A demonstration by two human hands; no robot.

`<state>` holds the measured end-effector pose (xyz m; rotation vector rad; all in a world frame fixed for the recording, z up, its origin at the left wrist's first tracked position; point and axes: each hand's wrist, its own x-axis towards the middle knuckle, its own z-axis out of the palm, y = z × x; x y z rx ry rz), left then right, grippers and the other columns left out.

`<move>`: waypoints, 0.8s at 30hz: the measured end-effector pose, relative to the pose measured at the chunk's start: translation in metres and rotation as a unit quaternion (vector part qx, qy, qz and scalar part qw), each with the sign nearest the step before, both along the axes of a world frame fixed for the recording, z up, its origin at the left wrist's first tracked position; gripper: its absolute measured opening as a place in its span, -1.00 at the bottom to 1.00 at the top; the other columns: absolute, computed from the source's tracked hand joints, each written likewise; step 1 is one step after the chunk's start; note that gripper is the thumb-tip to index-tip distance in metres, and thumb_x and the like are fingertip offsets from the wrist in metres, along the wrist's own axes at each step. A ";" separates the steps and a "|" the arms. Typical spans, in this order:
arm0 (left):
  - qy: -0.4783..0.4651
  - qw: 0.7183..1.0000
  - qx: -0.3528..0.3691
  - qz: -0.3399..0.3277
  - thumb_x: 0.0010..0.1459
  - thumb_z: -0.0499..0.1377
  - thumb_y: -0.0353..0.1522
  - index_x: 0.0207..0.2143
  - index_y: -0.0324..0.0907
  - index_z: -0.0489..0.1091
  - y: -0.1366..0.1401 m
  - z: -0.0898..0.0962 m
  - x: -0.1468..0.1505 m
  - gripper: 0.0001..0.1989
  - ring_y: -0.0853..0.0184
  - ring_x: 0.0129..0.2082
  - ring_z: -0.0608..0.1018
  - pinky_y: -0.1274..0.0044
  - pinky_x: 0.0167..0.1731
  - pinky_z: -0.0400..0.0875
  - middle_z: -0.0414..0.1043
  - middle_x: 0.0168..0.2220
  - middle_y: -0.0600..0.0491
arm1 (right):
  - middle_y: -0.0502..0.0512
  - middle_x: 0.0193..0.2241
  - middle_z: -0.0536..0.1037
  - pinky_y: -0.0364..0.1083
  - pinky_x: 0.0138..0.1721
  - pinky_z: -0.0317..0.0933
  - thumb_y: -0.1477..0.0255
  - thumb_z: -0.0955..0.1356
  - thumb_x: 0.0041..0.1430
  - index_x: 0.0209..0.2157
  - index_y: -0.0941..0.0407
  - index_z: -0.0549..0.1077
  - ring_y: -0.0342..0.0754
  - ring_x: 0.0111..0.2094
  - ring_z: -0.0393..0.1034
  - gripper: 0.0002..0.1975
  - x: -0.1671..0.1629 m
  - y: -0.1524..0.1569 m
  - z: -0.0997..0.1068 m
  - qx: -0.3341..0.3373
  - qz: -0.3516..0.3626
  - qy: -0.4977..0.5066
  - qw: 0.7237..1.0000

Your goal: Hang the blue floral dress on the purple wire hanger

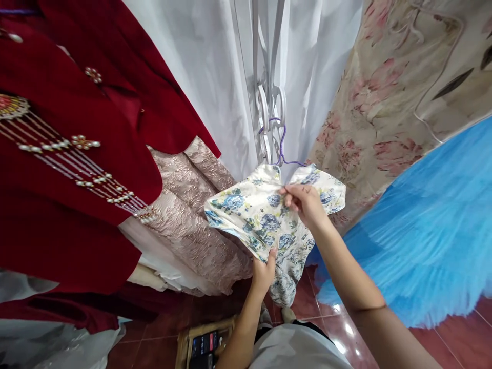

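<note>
A floral garment (269,221), cream with blue blooms and green-grey leaves, is held up in front of the body, with its lower part left hanging toward the floor. Its lower left edge is gripped by the left hand (263,271), whose grip is closed, the thumb being laid over the front of the cloth. By the right hand (305,202), the front is pinched just below the neck opening; the grip is narrowed to the fingertips (the other fingers are curled in), and cloth appears to be caught between them.

A purple hanger (285,134) is seen at the top of the garment, its hook raised among white hangers (263,107), behind which a white curtain (203,66) is hung. On the left, a red garment (77,205) is trimmed with strings of pearl-like beads (103,184), and a pale pink brocade garment (188,230) is partly covered by it. On the right, a beige cloth printed with pink flowers (372,102) is overlapped by a bright blue tulle skirt (415,225). Below, a phone (205,344) is carried within a wooden frame (183,343) near the red tiled floor (146,348).
</note>
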<state>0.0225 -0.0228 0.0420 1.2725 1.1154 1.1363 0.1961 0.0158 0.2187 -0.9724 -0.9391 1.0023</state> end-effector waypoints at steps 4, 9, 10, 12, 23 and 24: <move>0.002 1.000 0.013 -0.006 0.04 0.36 -0.03 0.04 -0.19 0.44 -0.001 -0.004 -0.004 -0.39 -0.03 0.33 0.32 0.26 0.35 0.18 0.45 0.16 -0.21 | 0.01 -0.62 0.51 -0.19 -0.69 -0.12 0.16 0.43 0.14 -0.53 0.15 0.53 -0.27 -0.71 0.04 -0.65 0.007 0.023 0.042 0.041 -0.016 -0.026 0.999; 0.000 0.992 0.084 0.097 0.03 0.39 -0.09 0.13 -0.17 0.31 0.042 0.020 -0.040 -0.32 -0.01 0.15 0.50 0.21 0.19 0.38 0.45 0.13 -0.22 | -0.02 -0.68 0.49 -0.21 -0.71 -0.08 0.16 0.41 0.18 -0.45 0.15 0.57 -0.25 -0.74 0.13 -0.66 -0.001 0.011 0.046 0.035 0.001 -0.070 0.997; -0.004 0.978 0.146 0.152 0.07 0.38 -0.12 0.16 -0.16 0.26 0.056 0.035 -0.050 -0.32 0.02 0.14 0.51 0.23 0.16 0.41 0.43 0.13 -0.21 | -0.03 -0.70 0.48 -0.21 -0.71 -0.08 0.14 0.41 0.19 -0.45 0.15 0.57 -0.24 -0.75 0.15 -0.65 -0.002 0.006 0.044 0.032 0.001 -0.075 0.997; -0.002 0.907 0.316 0.277 0.21 0.29 -0.21 0.24 -0.12 0.16 0.083 0.079 -0.064 -0.38 0.10 0.20 0.44 0.25 0.20 0.36 0.34 0.20 -0.19 | -0.03 -0.72 0.47 -0.21 -0.72 -0.06 0.11 0.41 0.18 -0.47 0.14 0.56 -0.22 -0.76 0.17 -0.62 -0.004 -0.001 0.040 0.033 -0.003 -0.086 0.996; 0.308 0.718 0.597 -0.182 0.40 0.04 -0.38 -0.20 -0.17 0.49 0.132 0.247 0.025 -0.78 0.31 -0.25 0.54 0.46 -0.19 0.44 0.56 -0.31 0.03 | -0.07 -0.73 0.41 -0.17 -0.63 0.06 0.21 0.37 0.25 -0.48 0.12 0.52 -0.19 -0.71 0.16 -0.68 -0.005 0.010 0.027 0.079 -0.069 -0.135 0.985; 0.300 0.718 0.605 -0.172 0.40 0.05 -0.39 -0.22 -0.18 0.49 0.134 0.249 0.029 -0.78 0.32 -0.27 0.53 0.47 -0.20 0.44 0.55 -0.33 0.03 | -0.07 -0.73 0.40 -0.16 -0.63 0.06 0.21 0.37 0.24 -0.49 0.11 0.51 -0.19 -0.71 0.16 -0.68 -0.007 0.014 0.021 0.077 -0.089 -0.131 0.984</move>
